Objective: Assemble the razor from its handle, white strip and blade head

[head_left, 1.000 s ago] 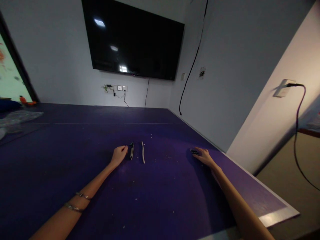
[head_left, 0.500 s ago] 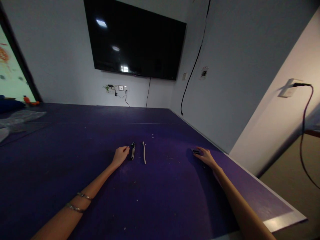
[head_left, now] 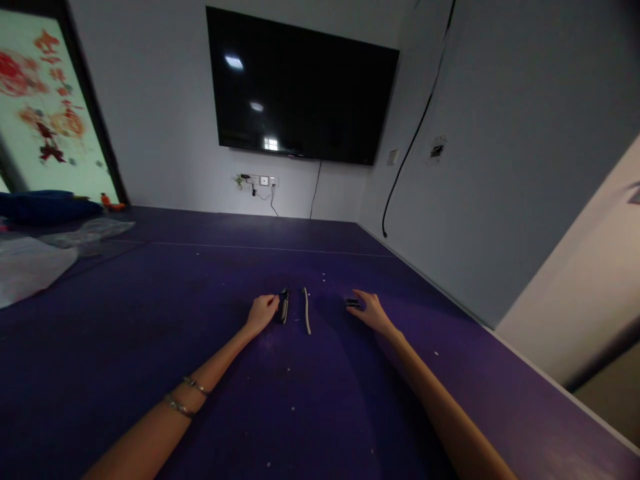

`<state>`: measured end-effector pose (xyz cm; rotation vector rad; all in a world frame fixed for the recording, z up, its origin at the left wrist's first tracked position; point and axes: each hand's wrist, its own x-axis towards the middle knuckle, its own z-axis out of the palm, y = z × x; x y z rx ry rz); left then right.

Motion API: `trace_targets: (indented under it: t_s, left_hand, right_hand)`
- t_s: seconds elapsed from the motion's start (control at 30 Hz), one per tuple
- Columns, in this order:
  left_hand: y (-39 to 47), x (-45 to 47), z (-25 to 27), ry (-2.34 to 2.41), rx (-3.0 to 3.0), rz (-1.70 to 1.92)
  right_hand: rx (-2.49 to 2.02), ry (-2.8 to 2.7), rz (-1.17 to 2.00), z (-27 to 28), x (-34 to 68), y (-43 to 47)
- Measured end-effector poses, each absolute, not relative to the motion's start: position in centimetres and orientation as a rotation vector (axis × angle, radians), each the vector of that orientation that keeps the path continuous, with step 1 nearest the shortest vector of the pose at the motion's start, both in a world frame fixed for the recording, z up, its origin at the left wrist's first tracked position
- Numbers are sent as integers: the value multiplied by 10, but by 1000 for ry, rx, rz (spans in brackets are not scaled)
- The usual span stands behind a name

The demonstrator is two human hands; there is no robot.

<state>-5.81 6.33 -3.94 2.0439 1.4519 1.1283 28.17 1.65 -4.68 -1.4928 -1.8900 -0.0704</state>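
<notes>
On the purple tabletop, my left hand is closed, its fingertips at the upper end of a slim dark object with a pale metallic edge. Its exact kind is too small to tell. Just right of that lies a thin, slightly bent whitish strip, touched by neither hand. My right hand comes in from the right, holding a small black piece between thumb and fingers. A gap separates this piece from the strip.
Clear plastic wrap, a white sheet and dark blue cloth lie at the far left. A black cable hangs along the right wall. A television is mounted ahead. Small white crumbs dot the table.
My right hand has moved left with the black piece, closer to the whitish strip. My left hand stays by the slim dark object. The view has turned left.
</notes>
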Motion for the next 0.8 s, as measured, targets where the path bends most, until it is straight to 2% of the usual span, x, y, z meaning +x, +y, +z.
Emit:
trace_targets:
  t_s: [0.3,0.8]
  left_hand:
    - [64,-58,-42,1473,2040,1111]
    - [64,-57,-42,1481,2063,1103]
  right_hand:
    - [-1464,-2019,40,-50,206,43]
    - [-1524,-2001,95,-55,200,48]
